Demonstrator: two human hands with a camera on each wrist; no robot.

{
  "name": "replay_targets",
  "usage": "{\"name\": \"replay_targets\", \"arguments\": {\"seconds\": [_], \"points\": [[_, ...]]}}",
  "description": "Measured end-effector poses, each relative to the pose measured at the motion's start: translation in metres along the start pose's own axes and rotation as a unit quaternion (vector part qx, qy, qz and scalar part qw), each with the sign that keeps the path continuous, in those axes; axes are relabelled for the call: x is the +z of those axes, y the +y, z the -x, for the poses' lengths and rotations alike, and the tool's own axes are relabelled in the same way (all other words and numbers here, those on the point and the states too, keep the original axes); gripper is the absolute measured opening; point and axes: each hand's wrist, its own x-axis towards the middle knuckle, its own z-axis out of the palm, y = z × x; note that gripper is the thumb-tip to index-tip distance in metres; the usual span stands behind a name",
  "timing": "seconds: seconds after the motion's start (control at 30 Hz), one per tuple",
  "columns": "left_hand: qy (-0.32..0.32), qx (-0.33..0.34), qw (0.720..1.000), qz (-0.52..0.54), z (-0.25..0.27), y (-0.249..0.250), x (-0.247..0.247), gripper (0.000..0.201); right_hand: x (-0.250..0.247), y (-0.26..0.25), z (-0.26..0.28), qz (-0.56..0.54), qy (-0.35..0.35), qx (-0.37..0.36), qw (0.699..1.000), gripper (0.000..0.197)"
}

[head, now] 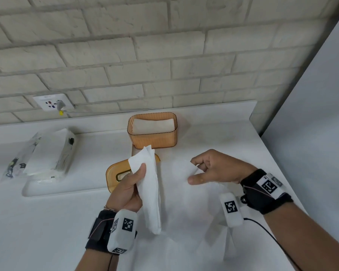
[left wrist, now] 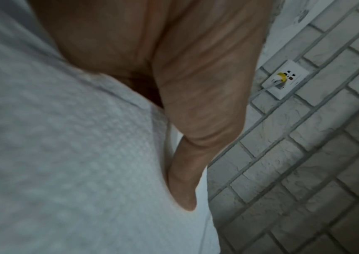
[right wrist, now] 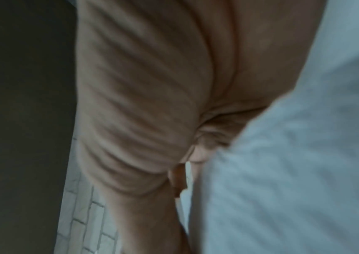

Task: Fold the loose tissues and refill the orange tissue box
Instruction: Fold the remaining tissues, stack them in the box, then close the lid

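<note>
The orange tissue box [head: 153, 140] stands open at the back of the white counter with white tissues [head: 153, 124] inside. Its orange lid [head: 114, 173] lies in front of it, partly behind my left hand [head: 131, 184]. That hand grips a folded stack of tissues [head: 150, 192] upright, thumb pressed on its face; the left wrist view shows the textured tissue [left wrist: 65, 154] beside the thumb [left wrist: 195, 120]. My right hand [head: 209, 169] hovers to the right, fingers curled on a faint loose tissue [head: 200, 212] that hangs below it. This tissue [right wrist: 293, 171] fills the right side of the right wrist view.
A plastic tissue pack [head: 47, 153] lies on a white tray [head: 47, 186] at the left. A wall outlet [head: 51, 102] with a plugged cable sits on the brick wall, also seen as the outlet [left wrist: 284, 79]. A grey panel [head: 311, 114] bounds the counter's right side.
</note>
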Motion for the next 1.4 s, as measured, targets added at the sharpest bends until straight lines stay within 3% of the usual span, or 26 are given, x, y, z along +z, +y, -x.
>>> {"name": "replay_targets", "arguments": {"seconds": [0.03,0.13,0.17,0.2,0.27,0.3,0.4,0.47,0.57,0.67,0.73,0.93,1.0,1.07,1.17,1.3,1.4], "points": [[0.004,-0.004,1.0,-0.004,0.002,0.003,-0.001,0.028,-0.005,-0.001,0.0,0.013,0.002,0.003,1.0,0.021],[0.005,-0.019,0.999,0.03,0.01,0.007,-0.003,0.06,-0.017,-0.007,0.002,0.027,0.013,-0.011,1.0,0.017],[0.006,-0.017,0.999,0.026,0.012,0.008,-0.007,0.062,-0.022,-0.009,0.002,0.047,0.024,-0.013,0.999,0.013],[-0.006,-0.015,1.0,0.017,0.014,0.009,-0.011,0.058,-0.027,-0.013,0.004,0.075,0.038,-0.017,0.996,0.017],[-0.038,-0.007,0.999,-0.001,0.014,0.011,-0.024,0.029,-0.034,-0.021,0.007,0.136,0.048,-0.009,0.99,0.037],[-0.059,0.002,0.998,-0.013,0.015,0.012,-0.028,0.028,-0.036,-0.026,0.009,0.165,0.05,-0.003,0.985,0.045],[-0.089,0.033,0.991,-0.095,0.01,0.012,-0.033,0.055,-0.037,-0.037,0.014,0.229,0.034,0.012,0.973,0.059],[-0.099,0.064,0.977,-0.175,0.011,0.017,-0.023,0.067,-0.034,-0.04,0.014,0.255,0.016,0.0,0.967,0.063],[-0.137,0.098,0.932,-0.321,0.015,0.026,0.007,0.04,-0.025,-0.046,0.007,0.271,-0.014,-0.023,0.962,0.065],[-0.182,0.1,0.876,-0.436,0.012,0.024,0.039,0.031,-0.016,-0.055,0.003,0.26,-0.027,-0.035,0.965,0.06],[-0.189,0.115,0.868,-0.445,0.005,0.016,0.051,0.016,-0.01,-0.06,0.002,0.241,-0.019,-0.043,0.969,0.052],[-0.092,0.128,0.907,-0.391,-0.001,0.0,0.053,0.027,-0.006,-0.057,-0.004,0.097,0.046,-0.07,0.992,0.021],[-0.042,0.135,0.917,-0.373,0.0,0.002,0.046,0.028,-0.01,-0.044,-0.011,0.001,0.099,-0.074,0.992,0.019],[0.005,0.137,0.936,-0.324,-0.002,0.005,0.032,0.035,-0.013,-0.023,-0.018,-0.026,0.145,-0.048,0.988,0.021],[0.054,0.135,0.971,-0.191,-0.002,0.011,0.011,0.048,-0.01,0.016,-0.021,0.136,0.101,0.036,0.985,0.033],[0.09,0.07,0.982,-0.148,0.007,0.017,-0.011,0.026,0.022,0.054,-0.022,0.296,-0.01,0.084,0.951,0.081],[0.071,0.005,0.976,-0.203,0.007,0.011,-0.034,0.087,0.045,0.069,-0.026,0.365,-0.022,0.058,0.929,0.094]]}}
